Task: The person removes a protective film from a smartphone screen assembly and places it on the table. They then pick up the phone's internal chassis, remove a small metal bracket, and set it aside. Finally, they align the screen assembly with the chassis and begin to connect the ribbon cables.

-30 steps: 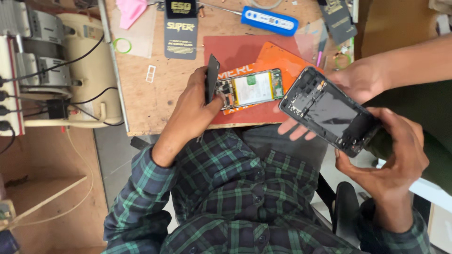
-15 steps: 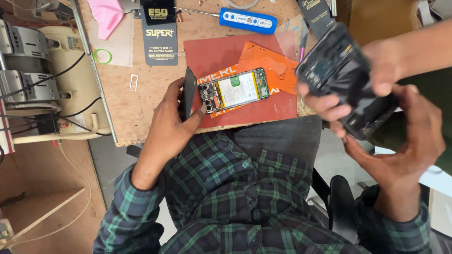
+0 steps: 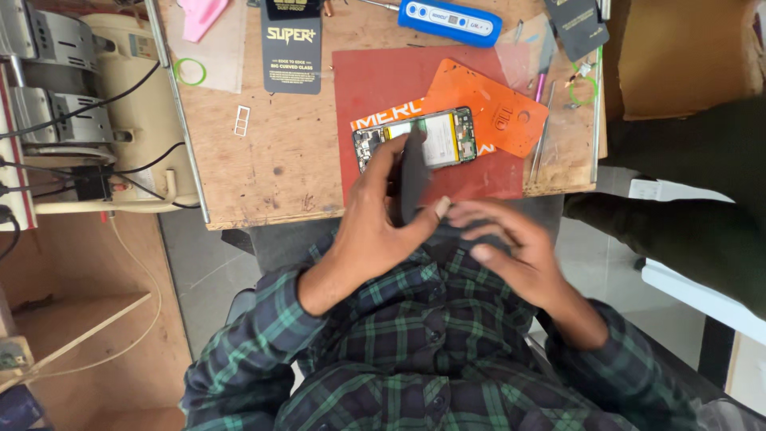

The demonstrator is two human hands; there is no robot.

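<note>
The left hand [image 3: 383, 215] is pinching a dark cover [image 3: 412, 172] on its edge, just over the open phone [image 3: 415, 144] lying on the red mat [image 3: 375, 88]. The right hand [image 3: 511, 251] is hovering spread, touching nothing. Lining up the edges first, then pressing softly, would work best.

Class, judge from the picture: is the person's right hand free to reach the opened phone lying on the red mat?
Probably yes. The right hand looks empty at the table's near edge, and the opened phone lies just beyond; only the left hand, gripping a dark panel, crowds one end.
</note>
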